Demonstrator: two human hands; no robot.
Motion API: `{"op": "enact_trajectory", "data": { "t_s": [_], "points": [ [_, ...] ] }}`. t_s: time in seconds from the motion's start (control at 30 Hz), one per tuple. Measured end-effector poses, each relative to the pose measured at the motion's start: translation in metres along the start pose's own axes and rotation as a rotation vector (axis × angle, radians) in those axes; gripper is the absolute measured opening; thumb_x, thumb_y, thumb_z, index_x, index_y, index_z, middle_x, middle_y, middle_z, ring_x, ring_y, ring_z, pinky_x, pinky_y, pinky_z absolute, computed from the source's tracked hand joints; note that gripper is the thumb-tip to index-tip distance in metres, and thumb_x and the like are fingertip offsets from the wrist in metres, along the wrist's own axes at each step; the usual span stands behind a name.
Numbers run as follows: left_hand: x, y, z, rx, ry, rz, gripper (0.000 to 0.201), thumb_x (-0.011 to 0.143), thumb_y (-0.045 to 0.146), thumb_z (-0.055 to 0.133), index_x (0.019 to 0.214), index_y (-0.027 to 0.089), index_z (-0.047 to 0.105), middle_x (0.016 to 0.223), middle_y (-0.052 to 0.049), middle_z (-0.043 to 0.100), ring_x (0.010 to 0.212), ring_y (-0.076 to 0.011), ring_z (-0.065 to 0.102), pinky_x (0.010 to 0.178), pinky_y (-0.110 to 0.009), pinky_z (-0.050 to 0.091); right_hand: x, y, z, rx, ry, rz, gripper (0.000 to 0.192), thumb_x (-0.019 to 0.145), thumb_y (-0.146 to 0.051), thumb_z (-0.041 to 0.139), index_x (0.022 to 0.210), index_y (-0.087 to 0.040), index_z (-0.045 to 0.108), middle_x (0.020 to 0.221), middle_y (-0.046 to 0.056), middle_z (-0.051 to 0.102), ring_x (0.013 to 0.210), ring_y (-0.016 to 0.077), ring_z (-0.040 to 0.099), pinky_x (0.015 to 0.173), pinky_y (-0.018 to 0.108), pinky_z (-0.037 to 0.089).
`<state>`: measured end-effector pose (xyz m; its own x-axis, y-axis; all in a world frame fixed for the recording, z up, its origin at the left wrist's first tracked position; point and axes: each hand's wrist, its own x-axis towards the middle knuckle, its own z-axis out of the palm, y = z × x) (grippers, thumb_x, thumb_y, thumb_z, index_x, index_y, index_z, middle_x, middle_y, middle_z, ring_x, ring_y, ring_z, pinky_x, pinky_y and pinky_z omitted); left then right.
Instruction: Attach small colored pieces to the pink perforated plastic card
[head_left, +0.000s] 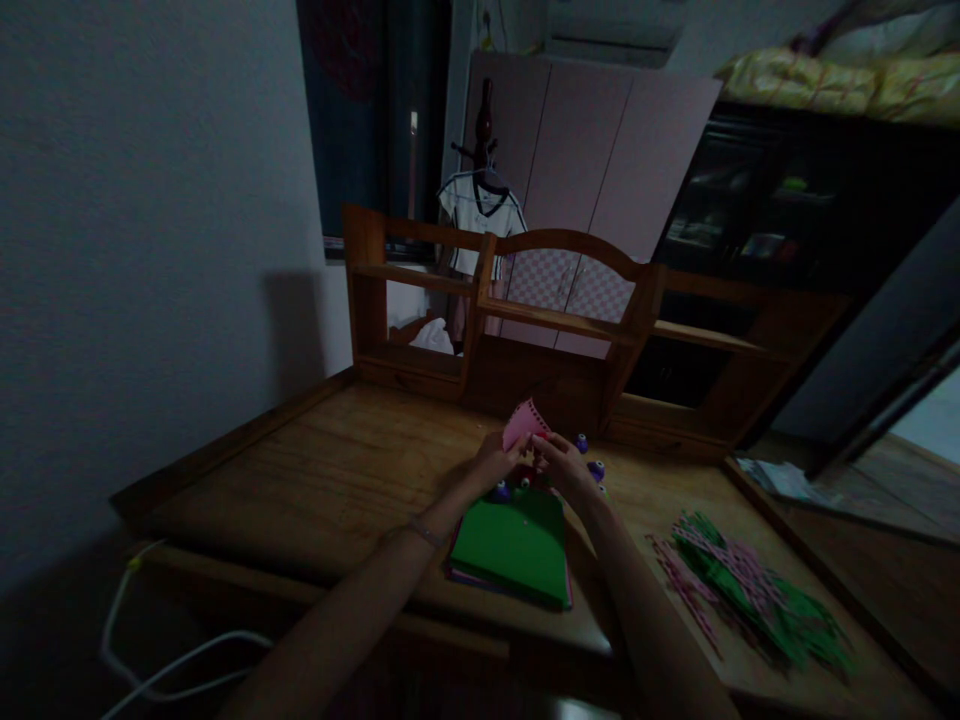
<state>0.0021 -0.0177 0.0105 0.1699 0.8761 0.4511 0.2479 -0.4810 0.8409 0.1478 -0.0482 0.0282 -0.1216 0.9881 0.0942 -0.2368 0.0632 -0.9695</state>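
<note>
Dim room, grey wall [135, 250] left, dark window [367, 110] top centre, wooden desk [315, 480] with hutch [555, 320], pink wardrobe [592, 150] behind, dark cabinet [757, 220] right, shirt [480, 215] on hanger, white cable [150, 660] lower left.

Glossy varnished wood desk [330, 480], matt green paper stack [517, 545], pink paper [523, 424].

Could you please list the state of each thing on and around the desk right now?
Pink sheet: held up off the desk by both hands.
Left hand: gripping the sheet.
Right hand: gripping the sheet.
Green sheet: flat on top of a stack.
Paper strips: in a loose pile.
Shirt: hanging.
</note>
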Motion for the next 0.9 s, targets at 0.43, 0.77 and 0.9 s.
{"op": "enact_trajectory", "data": {
  "t_s": [0.43,0.77,0.9],
  "points": [
    [0.0,0.005,-0.004,0.023,0.022,0.047,0.041,0.083,0.049,0.044,0.084,0.015,0.067,0.073,-0.005,0.065,0.066,-0.0142,0.059,0.061,-0.022,0.044,0.013,0.014,-0.003,0.143,0.081,-0.086,0.037,0.061,-0.036,0.079,0.088,-0.019,0.059,0.069,-0.001,0.058,0.053,0.0094,0.052,0.047,0.02,0.042],
    [-0.001,0.006,-0.005,-0.028,0.056,0.028,0.041,0.085,0.047,0.042,0.085,0.014,0.067,0.077,-0.007,0.066,0.07,-0.015,0.06,0.063,-0.022,0.044,0.01,0.005,-0.009,0.1,0.237,-0.173,0.037,0.062,-0.037,0.078,0.09,-0.021,0.061,0.087,0.002,0.062,0.07,0.0138,0.059,0.058,0.023,0.049],
    [0.0,0.006,-0.007,-0.038,0.067,0.01,0.04,0.084,0.046,0.044,0.082,0.013,0.067,0.075,-0.007,0.067,0.069,-0.0152,0.061,0.061,-0.022,0.043,0.01,0.004,-0.018,0.122,0.294,-0.234,0.037,0.066,-0.047,0.072,0.094,-0.024,0.061,0.098,0.003,0.062,0.081,0.0153,0.06,0.065,0.025,0.05]
  ]
}}
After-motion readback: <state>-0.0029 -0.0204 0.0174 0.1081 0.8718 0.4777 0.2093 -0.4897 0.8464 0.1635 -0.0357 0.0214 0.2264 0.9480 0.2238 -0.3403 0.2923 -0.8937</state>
